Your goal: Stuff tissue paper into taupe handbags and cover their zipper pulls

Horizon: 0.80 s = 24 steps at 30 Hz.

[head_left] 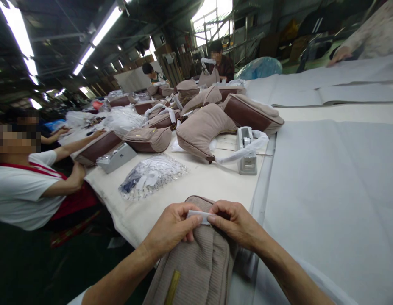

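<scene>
A small white strip (196,215) is stretched between my two hands, over the upper end of a ribbed taupe bag (196,262). My left hand (175,224) pinches the strip's left end between thumb and fingers. At the right end, my right hand (234,220) pinches it the same way. The bag lies at the table's near edge, and a gold-coloured metal bar (173,288) shows on its front. My fingertips hide part of the strip and the bag's top.
More taupe bags (202,129) are heaped beyond, with a grey tape dispenser (247,150) beside them. A clear plastic packet (153,176) lies nearer. A second dispenser (117,157) stands left, near a person in white (27,186). Large grey sheets (336,178) cover the right side.
</scene>
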{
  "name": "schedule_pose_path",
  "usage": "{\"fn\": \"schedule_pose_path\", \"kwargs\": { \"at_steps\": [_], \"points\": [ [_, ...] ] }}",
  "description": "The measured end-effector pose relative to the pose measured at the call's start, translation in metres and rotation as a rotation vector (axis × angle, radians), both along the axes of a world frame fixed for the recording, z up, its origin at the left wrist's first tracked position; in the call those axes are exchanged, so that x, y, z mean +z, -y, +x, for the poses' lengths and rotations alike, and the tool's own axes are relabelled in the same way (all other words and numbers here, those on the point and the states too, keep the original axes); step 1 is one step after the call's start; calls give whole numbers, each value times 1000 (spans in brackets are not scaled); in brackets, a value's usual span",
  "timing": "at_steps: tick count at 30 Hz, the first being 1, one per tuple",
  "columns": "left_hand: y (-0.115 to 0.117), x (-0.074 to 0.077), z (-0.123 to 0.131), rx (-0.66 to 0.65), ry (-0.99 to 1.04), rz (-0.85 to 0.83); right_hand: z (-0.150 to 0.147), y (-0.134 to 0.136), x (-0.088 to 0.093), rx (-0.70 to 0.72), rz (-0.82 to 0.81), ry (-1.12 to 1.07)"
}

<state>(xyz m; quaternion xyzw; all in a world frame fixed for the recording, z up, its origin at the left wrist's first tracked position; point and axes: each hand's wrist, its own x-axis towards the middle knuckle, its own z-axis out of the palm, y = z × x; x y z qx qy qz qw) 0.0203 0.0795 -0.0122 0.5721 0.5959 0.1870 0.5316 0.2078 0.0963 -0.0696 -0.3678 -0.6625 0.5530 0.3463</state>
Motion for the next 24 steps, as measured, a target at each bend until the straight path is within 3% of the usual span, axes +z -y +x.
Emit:
{"fn": "schedule_pose_path", "kwargs": {
  "at_steps": [8,12,16,18,24],
  "points": [
    [15,-8,5,-7,56,108,-2,11,-5,-75,151,51],
    [19,-16,5,85,96,119,-5,17,-7,-116,286,61],
    [22,-23,5,91,51,166,-1,20,-8,-53,425,36],
    [24,-24,6,55,3,224,4,21,-5,-21,394,31],
    [25,-22,6,-19,-57,394,8,11,12,-28,57,78]
  ]
}}
